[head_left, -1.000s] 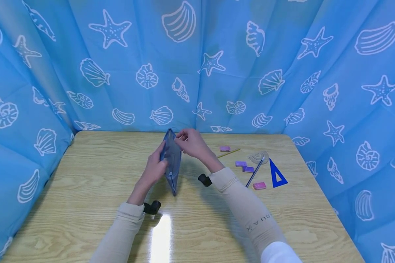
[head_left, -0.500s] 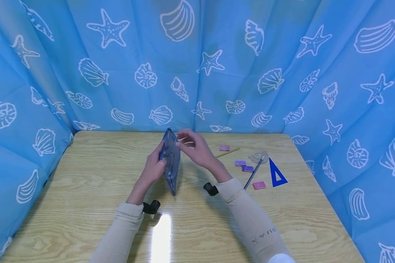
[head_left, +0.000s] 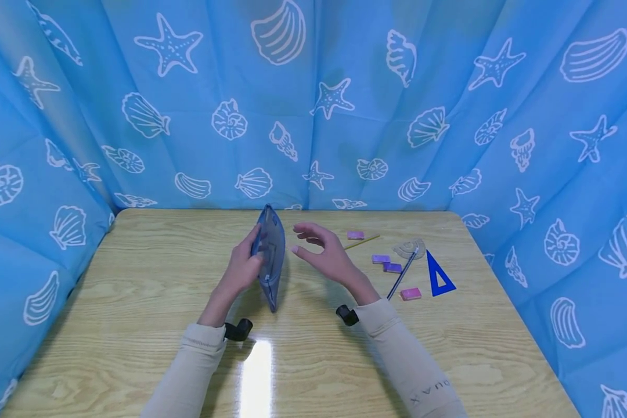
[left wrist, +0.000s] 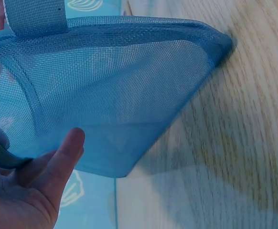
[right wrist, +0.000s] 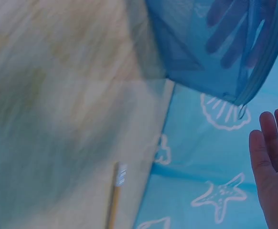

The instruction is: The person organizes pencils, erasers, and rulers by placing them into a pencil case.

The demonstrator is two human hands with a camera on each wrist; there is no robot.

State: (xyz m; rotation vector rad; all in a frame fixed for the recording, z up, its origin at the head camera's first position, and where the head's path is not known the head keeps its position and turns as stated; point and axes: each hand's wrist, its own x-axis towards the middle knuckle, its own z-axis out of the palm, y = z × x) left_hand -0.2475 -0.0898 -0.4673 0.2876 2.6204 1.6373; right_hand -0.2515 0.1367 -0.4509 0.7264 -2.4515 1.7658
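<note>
A blue mesh zip pouch [head_left: 274,249] stands on edge just above the middle of the table, its zipped side upward. My left hand [head_left: 242,268] grips its left side, thumb on the near face, the other fingers partly hidden behind it. Those fingers show through the mesh in the right wrist view, near a zip pull [right wrist: 242,112] at the pouch's corner. A darker triangular patch also shows through the mesh there. In the left wrist view, a fabric loop crosses the pouch's upper edge. My right hand [head_left: 326,255] is empty, fingers loosely bent, a short gap right of the pouch.
On the table's right side lie a yellow pencil [head_left: 363,242], a clear protractor [head_left: 410,249], a dark blue pencil [head_left: 403,274] and a blue set square [head_left: 439,277]. Small pink blocks [head_left: 410,294] and purple blocks [head_left: 381,259] lie among them. Blue curtains [head_left: 313,104] surround the table.
My right hand has drawn back from the pouch's upper edge, to the right and toward me, its fingers spreading apart. The left hand still holds the pouch in nearly the same place.
</note>
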